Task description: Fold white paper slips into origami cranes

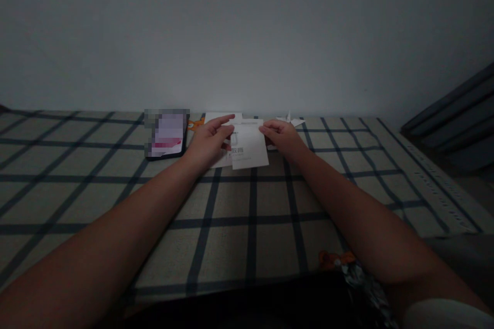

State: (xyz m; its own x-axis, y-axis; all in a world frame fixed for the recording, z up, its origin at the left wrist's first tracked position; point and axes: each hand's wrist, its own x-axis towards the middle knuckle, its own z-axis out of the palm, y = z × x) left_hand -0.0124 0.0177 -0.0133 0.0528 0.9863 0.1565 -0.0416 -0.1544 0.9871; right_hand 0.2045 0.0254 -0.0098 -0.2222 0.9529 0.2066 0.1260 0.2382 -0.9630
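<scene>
Between my hands is a small white sheet of paper (250, 151) with grey printed characters, tilted toward me. At its left edge, the thumb of my left hand (206, 141) presses on the paper; the index finger stretches out above and other fingertips go beneath. My right hand (283, 136) pinches the upper right edge between thumb and fingers. More white paper (223, 117) lies behind and below my left hand. A folded white paper piece (292, 120) with a raised point sits just beyond my right hand.
A phone (169, 133) with a lit, partly blurred screen lies to the left, beside an orange cartoon figure (196, 124). The checked cloth (231, 236) covers the surface up to a plain wall (247, 36). Dark folded fabric (455, 118) stands at the right.
</scene>
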